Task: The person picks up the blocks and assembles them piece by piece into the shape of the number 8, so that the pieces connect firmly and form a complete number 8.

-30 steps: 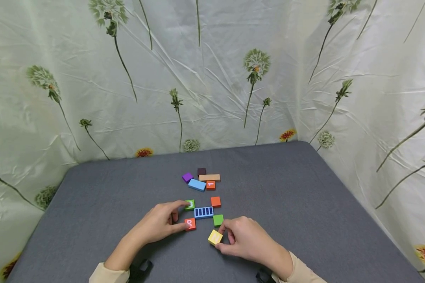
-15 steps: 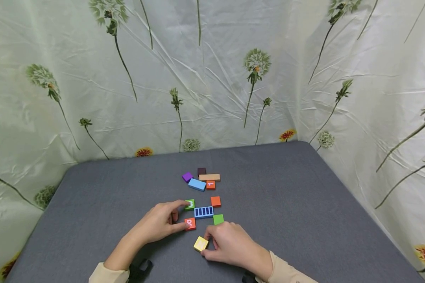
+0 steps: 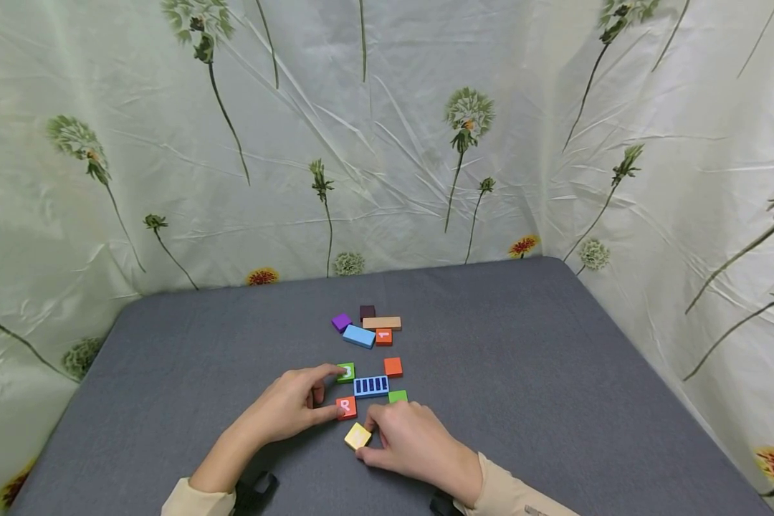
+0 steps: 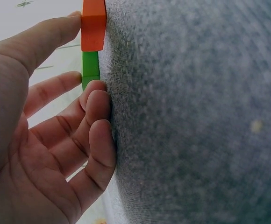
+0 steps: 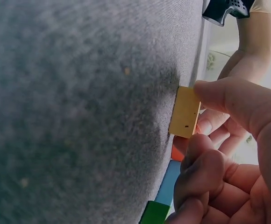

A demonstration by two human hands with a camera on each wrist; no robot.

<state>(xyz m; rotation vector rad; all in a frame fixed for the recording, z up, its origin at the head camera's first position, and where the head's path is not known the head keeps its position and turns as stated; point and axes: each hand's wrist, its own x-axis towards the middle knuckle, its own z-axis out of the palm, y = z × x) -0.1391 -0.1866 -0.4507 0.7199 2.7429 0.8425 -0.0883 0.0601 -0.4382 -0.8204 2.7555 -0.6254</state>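
Note:
My left hand [image 3: 287, 405] rests its thumb on a red-orange block [image 3: 347, 405] with a white figure and its index finger on a green block [image 3: 347, 371], also marked in white. Between those and a plain orange block [image 3: 393, 368] and second green block [image 3: 398, 396] lies a blue block [image 3: 370, 386] with dark bars. Nearer the front, my right hand [image 3: 419, 441] pinches a yellow block [image 3: 357, 436] between thumb and fingers. In the right wrist view the yellow block [image 5: 184, 112] stands at the cloth surface, thumb on its upper edge. The right hand partly covers the second green block.
Farther back lies a cluster: a purple block [image 3: 341, 322], a dark block [image 3: 367, 312], a tan strip [image 3: 382, 324], a light blue block [image 3: 359, 337] and an orange block [image 3: 383, 337]. Grey cloth [image 3: 522, 373] covers the table; a flowered curtain [image 3: 393, 143] hangs behind.
My right hand has moved left with the yellow block, which turned slightly and now lies in front of the red-orange block. My left hand and the other blocks have stayed put.

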